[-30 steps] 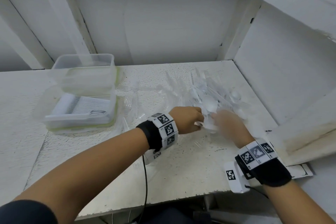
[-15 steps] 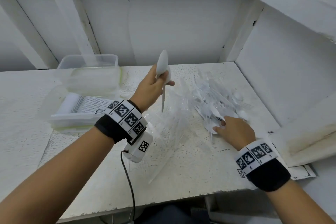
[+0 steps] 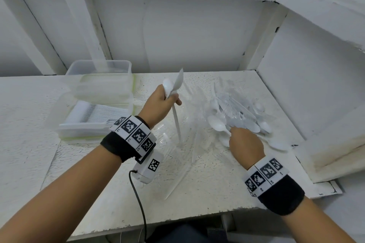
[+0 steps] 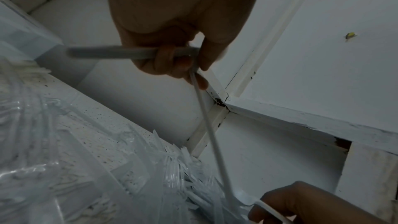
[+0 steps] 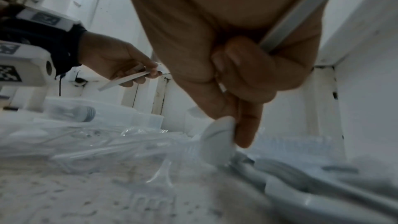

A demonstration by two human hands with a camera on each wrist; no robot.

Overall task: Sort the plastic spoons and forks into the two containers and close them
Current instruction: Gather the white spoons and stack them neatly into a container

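Spoons (image 3: 173, 92) stand near upright in my left hand (image 3: 160, 104), fingers curled round the handles, bowls up, just right of the stacked containers (image 3: 98, 92). My right hand (image 3: 245, 144), farther right, pinches another spoon (image 5: 217, 140) in the pile (image 3: 237, 112). I judge left nearer for delivery.

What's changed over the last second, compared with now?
The left hand lifted white spoons out of the pile and raised them leftward. The right hand stayed at the pile, pinching another spoon. The containers have not moved.
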